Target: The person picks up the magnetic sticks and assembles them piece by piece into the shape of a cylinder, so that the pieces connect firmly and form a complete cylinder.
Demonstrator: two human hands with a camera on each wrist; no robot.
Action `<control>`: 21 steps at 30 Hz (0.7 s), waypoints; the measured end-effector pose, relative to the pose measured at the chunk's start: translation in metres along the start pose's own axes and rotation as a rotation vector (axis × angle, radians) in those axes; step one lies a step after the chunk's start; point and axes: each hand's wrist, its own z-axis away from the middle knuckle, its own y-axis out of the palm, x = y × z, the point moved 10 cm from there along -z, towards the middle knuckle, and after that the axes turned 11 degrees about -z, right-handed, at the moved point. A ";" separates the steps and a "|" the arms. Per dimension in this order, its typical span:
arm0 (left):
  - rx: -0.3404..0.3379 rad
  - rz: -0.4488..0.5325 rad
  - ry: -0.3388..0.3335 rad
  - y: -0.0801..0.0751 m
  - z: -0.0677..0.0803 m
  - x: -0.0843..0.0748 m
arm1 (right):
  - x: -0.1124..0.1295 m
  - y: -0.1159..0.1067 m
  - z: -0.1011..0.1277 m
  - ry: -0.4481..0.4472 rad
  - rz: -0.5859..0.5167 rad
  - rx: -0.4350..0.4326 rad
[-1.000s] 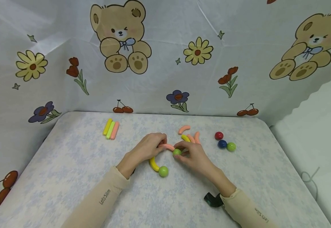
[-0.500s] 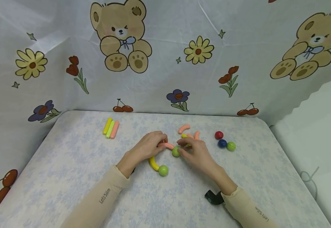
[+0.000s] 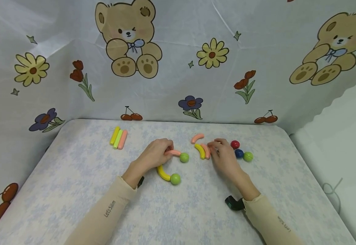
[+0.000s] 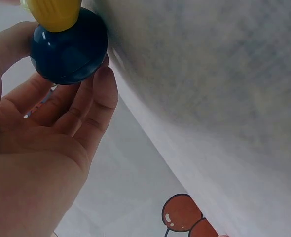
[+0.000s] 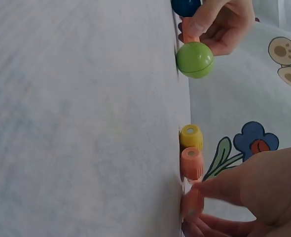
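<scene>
In the head view my left hand (image 3: 157,153) pinches a pink curved stick (image 3: 175,152) with a green ball (image 3: 184,157) on its right end. A blue ball (image 4: 70,47) sits between the left thumb and fingers, joined to a yellow curved stick (image 4: 55,12). That yellow stick carries another green ball (image 3: 175,179) at its front end. My right hand (image 3: 225,157) has thumb and fingers around another pink curved stick (image 5: 193,203), slightly blurred in the right wrist view. Beside it lie a pink curved stick (image 3: 206,151) and a yellow curved stick (image 3: 200,151).
One more pink curved stick (image 3: 197,138) lies behind. Right of my right hand are a red ball (image 3: 235,144), a blue ball (image 3: 239,153) and a green ball (image 3: 248,156). Three straight sticks (image 3: 118,137) lie side by side at the back left of the patterned table (image 3: 83,170).
My right hand has let go of the green ball and moved right to a loose pink curved stick. The joined piece, with my left hand, has shifted slightly left and back.
</scene>
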 end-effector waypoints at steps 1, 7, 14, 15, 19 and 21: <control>0.001 -0.002 -0.001 0.000 0.000 0.000 | -0.001 0.000 0.000 0.002 0.005 -0.002; 0.009 -0.015 -0.018 0.001 0.000 0.003 | -0.004 -0.004 0.002 0.004 0.039 -0.021; 0.008 0.001 -0.056 0.000 0.001 0.009 | 0.001 -0.016 0.003 0.042 0.025 -0.066; 0.007 0.002 -0.061 -0.001 0.002 0.010 | 0.004 -0.019 0.003 0.037 0.016 -0.077; 0.004 0.000 -0.072 -0.001 0.002 0.011 | 0.018 -0.023 0.005 0.023 -0.065 -0.080; 0.002 -0.004 -0.073 -0.002 0.002 0.011 | 0.025 -0.018 0.006 0.025 -0.135 -0.040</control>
